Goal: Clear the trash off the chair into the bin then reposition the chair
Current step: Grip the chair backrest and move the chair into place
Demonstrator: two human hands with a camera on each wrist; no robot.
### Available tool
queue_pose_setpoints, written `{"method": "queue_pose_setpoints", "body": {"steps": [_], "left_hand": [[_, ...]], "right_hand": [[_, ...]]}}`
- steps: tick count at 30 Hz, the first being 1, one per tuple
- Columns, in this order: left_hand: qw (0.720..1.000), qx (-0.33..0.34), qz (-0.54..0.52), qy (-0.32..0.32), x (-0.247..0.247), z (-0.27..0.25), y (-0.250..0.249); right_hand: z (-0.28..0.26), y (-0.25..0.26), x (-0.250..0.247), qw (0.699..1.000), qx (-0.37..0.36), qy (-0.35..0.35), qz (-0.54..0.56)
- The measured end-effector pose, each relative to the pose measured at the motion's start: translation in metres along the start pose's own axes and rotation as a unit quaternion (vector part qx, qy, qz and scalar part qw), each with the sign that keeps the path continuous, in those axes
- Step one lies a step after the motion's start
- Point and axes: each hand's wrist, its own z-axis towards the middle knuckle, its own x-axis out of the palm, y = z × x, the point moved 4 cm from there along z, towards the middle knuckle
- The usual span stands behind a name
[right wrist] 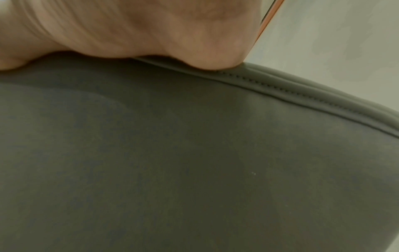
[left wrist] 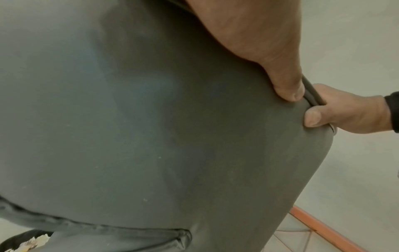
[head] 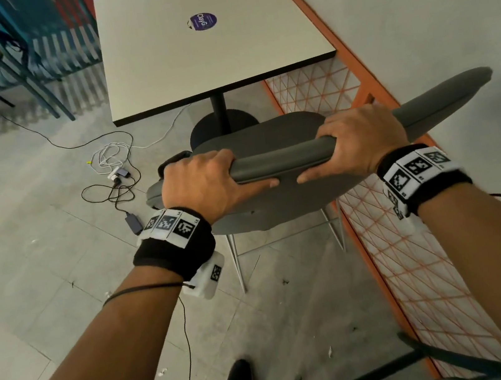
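A grey padded chair (head: 281,204) on thin metal legs stands in front of me, facing the white table (head: 204,49). My left hand (head: 208,180) grips the top rim of its backrest at the left, fingers over the top and thumb on the back. My right hand (head: 356,140) grips the same rim at the right. The left wrist view shows the grey backrest (left wrist: 151,136) with my left thumb (left wrist: 285,85) on it and my right hand (left wrist: 345,110) further along the rim. In the right wrist view the backrest (right wrist: 194,162) fills the frame under my palm. No trash or bin shows.
The table's black pedestal base (head: 222,125) stands just beyond the chair. An orange-framed mesh partition (head: 397,232) runs along the right. Loose cables and a charger (head: 116,178) lie on the floor at left. Blue slatted chairs (head: 24,54) stand at back left. A dark chair frame (head: 386,375) is near my feet.
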Motion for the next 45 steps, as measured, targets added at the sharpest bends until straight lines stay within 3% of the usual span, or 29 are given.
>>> {"method": "queue_pose_setpoints", "body": {"steps": [20,31,41,45], "left_hand": [[1.0,-0.009,-0.023,-0.019,0.021,0.126,0.067],[1.0,-0.013,-0.004,0.007,0.037,0.188,0.087],[1.0,-0.001,-0.015,0.011,0.043,0.197,0.084],[1.0,0.006,-0.016,0.013,0.039,0.194,0.084]], "right_hand": [[0.142,-0.025,0.003,1.0,0.013,-0.017,-0.005],[0.205,-0.054,0.008,0.999,0.035,-0.025,0.01],[0.206,-0.061,0.012,0.996,0.079,0.033,0.029],[0.169,-0.049,0.02,0.978,0.193,-0.057,0.059]]}}
